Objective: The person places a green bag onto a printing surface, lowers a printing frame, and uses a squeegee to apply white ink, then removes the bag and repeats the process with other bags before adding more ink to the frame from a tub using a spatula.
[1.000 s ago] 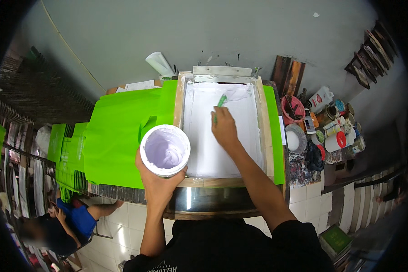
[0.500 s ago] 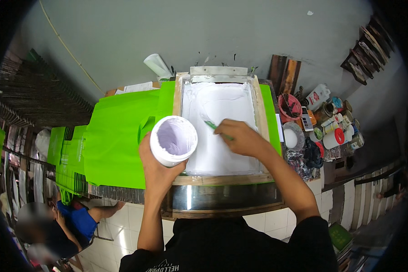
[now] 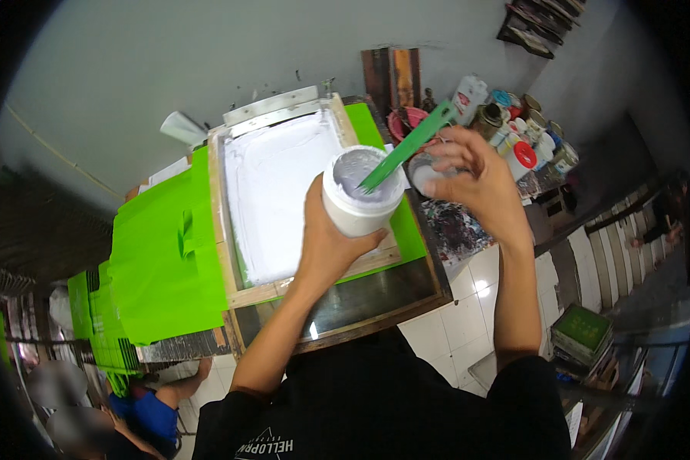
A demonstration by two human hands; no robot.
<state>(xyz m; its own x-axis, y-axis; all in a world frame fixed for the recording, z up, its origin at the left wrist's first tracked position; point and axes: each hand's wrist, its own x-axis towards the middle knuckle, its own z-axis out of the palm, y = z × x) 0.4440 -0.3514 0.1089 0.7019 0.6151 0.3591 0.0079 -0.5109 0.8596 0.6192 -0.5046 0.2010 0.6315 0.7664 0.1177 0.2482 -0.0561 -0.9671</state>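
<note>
My left hand (image 3: pixel 326 245) grips a round white tub of white ink (image 3: pixel 360 192), held up over the right side of a wooden screen-printing frame (image 3: pixel 234 295). My right hand (image 3: pixel 475 180) holds a green flat spatula (image 3: pixel 410 146) whose tip dips into the tub's open mouth. White ink covers the mesh (image 3: pixel 280 192) inside the frame. The frame lies on bright green fabric (image 3: pixel 161 261) spread over a dark work table (image 3: pixel 376 299).
Several paint jars and tins (image 3: pixel 517 134) crowd a stained surface right of the table. A stack of green bags (image 3: pixel 92 330) sits at the left. A person in blue (image 3: pixel 149 410) crouches on the tiled floor at lower left. A stack of boards (image 3: pixel 583 330) lies at lower right.
My right hand left the mesh and brought the spatula to the tub. The tub moved from the frame's left side to its right. My view swung right.
</note>
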